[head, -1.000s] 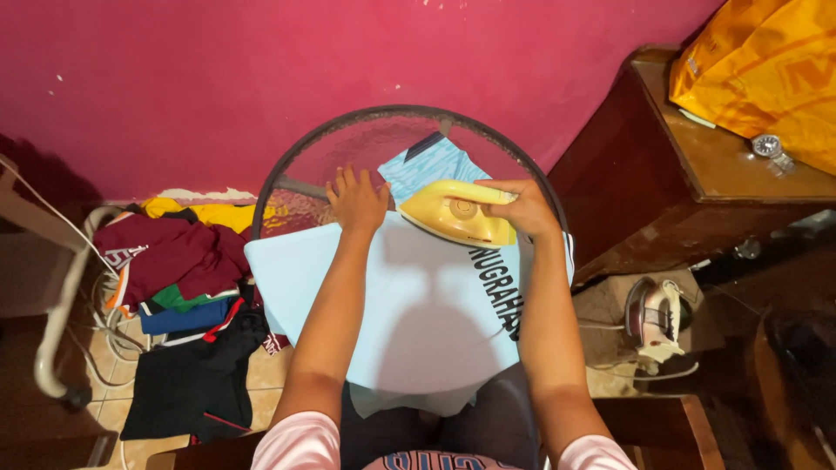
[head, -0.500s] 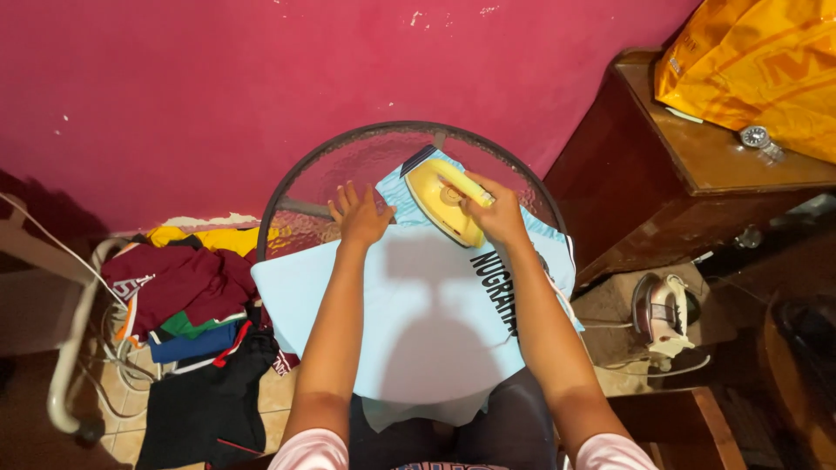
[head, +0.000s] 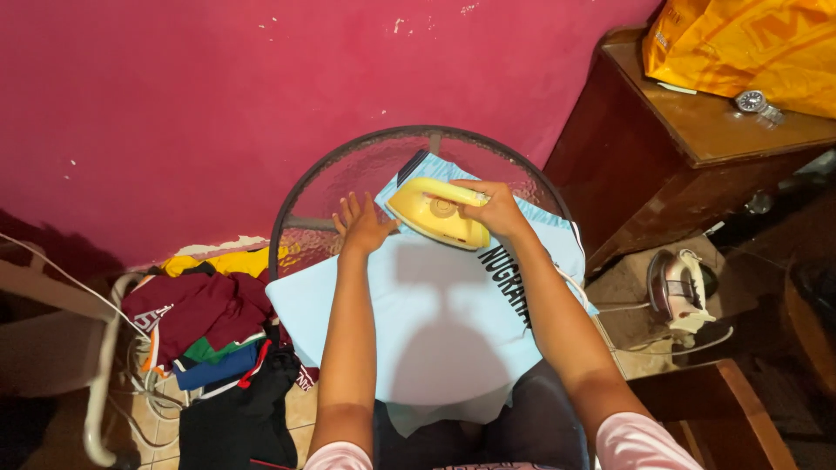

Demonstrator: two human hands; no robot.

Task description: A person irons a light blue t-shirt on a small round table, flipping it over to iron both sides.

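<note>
Deep magenta plaster wall point(head: 218, 104) fills the upper part of the head view, chipped white in small spots. Against it stands a round glass tabletop with a dark metal rim point(head: 300, 204), and across that lies a pale blue shirt with dark lettering point(head: 435, 305), draping toward the person's lap. On the floor to the left sits a heap of folded clothes in maroon, yellow, green and blue point(head: 209, 331), beside pale cables. To the right is a dark wooden cabinet point(head: 697, 157) bearing an orange plastic bag point(head: 749, 43) and a silver wristwatch point(head: 753, 102); a second, pink-and-white iron point(head: 675, 287) stands on the floor below.

The right hand point(head: 501, 209) is clenched around the handle of a yellow plastic clothes iron point(head: 435, 213), which rests on the shirt's far edge. The left hand point(head: 361, 226) lies flat and spread, pressing the fabric just beside the iron.

Compared with half a second ago, the iron has swung to lie more crosswise, its tip now toward the left hand.
</note>
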